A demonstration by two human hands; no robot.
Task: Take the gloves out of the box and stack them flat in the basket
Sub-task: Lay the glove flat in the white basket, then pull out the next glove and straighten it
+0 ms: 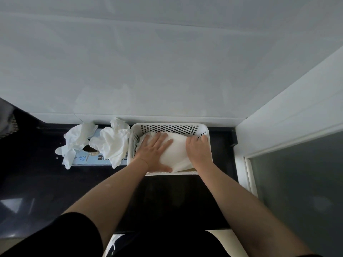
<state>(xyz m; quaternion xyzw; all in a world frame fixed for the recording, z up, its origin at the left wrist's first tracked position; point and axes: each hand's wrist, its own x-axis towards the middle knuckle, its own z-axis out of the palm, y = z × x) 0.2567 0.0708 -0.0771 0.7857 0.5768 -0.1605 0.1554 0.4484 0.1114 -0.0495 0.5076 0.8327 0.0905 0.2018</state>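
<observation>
Both hands are down in the white perforated basket (pixel 169 127), pressing the stack of white gloves (pixel 177 153) flat: the left hand (pixel 155 152) lies with fingers spread and gripping nothing, the right hand (pixel 198 148) curls over the stack's right edge. The next loose gloves (pixel 111 143) lie crumpled across the glove box (pixel 87 160) just left of the basket on the dark desk (pixel 46 182), so the left hand is nearer

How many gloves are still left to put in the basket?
Some gloves already lie flat in the basket. The left hand presses them down and the right hand rests at their edge. Two crumpled bunches still sit on the box. How many remain inside is hidden.
</observation>
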